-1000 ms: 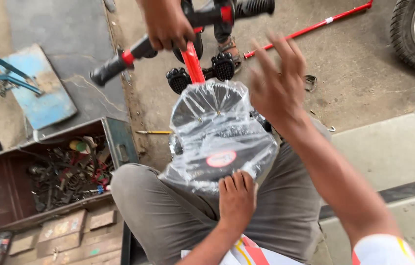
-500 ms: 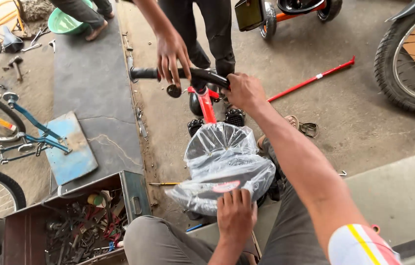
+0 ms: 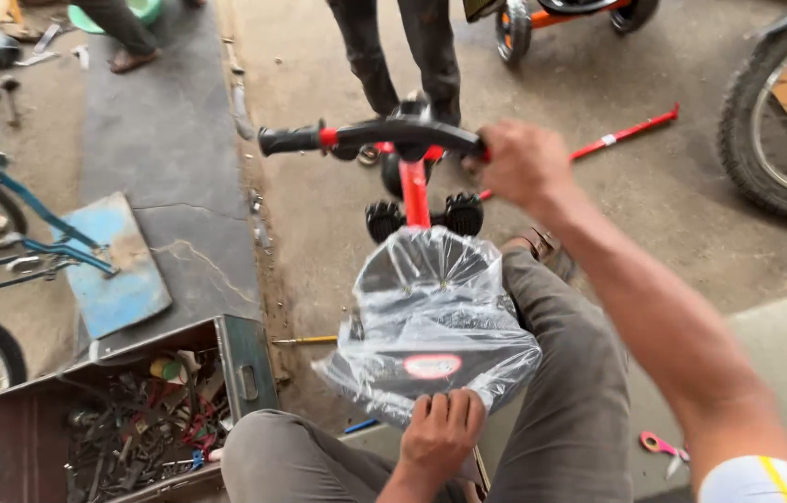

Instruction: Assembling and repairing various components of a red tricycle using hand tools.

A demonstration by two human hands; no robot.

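I am looking down at a small red tricycle (image 3: pixel 415 191) standing on the concrete floor (image 3: pixel 319 224) between my knees, and going left to right: a metal toolbox (image 3: pixel 123 419) full of spanners and scrap is lying open at the lower left, just beside my leg, with a blue bicycle frame (image 3: pixel 49 247) and a blue plate (image 3: pixel 114 265) behind it. My left hand (image 3: pixel 442 430) is pressing, fingers curled down, on the near edge of the plastic-wrapped black seat (image 3: pixel 431 326), steadying it. My right hand (image 3: pixel 524 163) is closing its grip around the right end of the black handlebar (image 3: pixel 370 137). To do this well, I judge I should be keeping the seat pinned firmly while turning the bar gently, so the front wheel and its black pedals (image 3: pixel 423 216) are staying square to the frame; the slippery wrap could be letting my left palm slide. A person's dark-trousered legs (image 3: pixel 403 51) are standing right behind the handlebar, crowding any forward push. Farther right, a thin red rod (image 3: pixel 626 133) is lying on the floor, a large bicycle wheel (image 3: pixel 785 112) is standing well apart, and small scissors (image 3: pixel 662 445) are resting near my right elbow.
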